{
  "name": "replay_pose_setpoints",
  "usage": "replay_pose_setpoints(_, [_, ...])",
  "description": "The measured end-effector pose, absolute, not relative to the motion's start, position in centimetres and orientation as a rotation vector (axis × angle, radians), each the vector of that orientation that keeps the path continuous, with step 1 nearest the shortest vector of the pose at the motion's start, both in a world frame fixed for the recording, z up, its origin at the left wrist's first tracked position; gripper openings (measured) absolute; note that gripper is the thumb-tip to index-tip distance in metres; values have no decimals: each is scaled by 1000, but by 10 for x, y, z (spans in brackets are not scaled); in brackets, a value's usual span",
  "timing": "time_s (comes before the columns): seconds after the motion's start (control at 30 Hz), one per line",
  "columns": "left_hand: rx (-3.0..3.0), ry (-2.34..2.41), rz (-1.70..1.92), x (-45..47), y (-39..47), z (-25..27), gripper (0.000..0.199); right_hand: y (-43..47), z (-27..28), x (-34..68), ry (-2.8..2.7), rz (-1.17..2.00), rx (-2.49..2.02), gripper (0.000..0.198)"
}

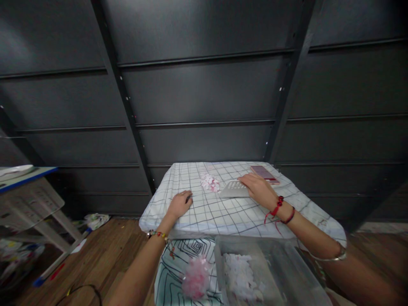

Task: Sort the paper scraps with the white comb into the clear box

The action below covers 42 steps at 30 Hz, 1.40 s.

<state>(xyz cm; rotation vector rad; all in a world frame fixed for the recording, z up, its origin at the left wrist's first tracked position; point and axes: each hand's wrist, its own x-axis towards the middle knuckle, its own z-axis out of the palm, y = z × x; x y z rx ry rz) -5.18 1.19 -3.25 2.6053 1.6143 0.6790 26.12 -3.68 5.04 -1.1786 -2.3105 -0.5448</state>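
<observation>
- At nine o'clock, well apart from the bench, stands a side table with a blue edge.
- Also toward nine, on the bench's checked cover, lies my left grip, palm down with the fingers bent. A small dark thing sits by the fingertips; I cannot tell whether I pinch it or only rest against it.
- At seven, below the bench's near edge, a pink bundle in clear wrap rests on teal patterned fabric.
- Near the middle, toward eleven, is a loose pile of white and pink bits. They look light and thin, so I judge that they scatter easily; fingertips at the heap's edge would suit them best.
- Just right of the pile, near the centre, is the pale gridded panel. I take it to be stiff, light and perhaps a little slick; its rim seems the place to hold, with the grid kept level.
- Toward one, my right grip is closed over the panel's right end, apparently pinching it; the thumb is hidden.
- Beyond that wrist, also toward one, a pink phone lies flat.
- At six, nearest me, a clear plastic bin holds white scraps in its left part.
</observation>
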Motion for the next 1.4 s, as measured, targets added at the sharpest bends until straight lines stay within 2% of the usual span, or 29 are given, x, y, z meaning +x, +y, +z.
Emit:
replay_pose_setpoints(0.23, [2603,1614,684,-53,13,-34,31,-11,38,244,-2285,-698,-1343,32])
replay_pose_setpoints(0.63, [2605,1601,703,-53,13,-35,30,-15,34,235,-2333,-769,-1272,30])
replay_pose_setpoints(1.4, [2628,1611,698,-52,12,-33,30,-23,33,218,-2306,-638,-1238,32])
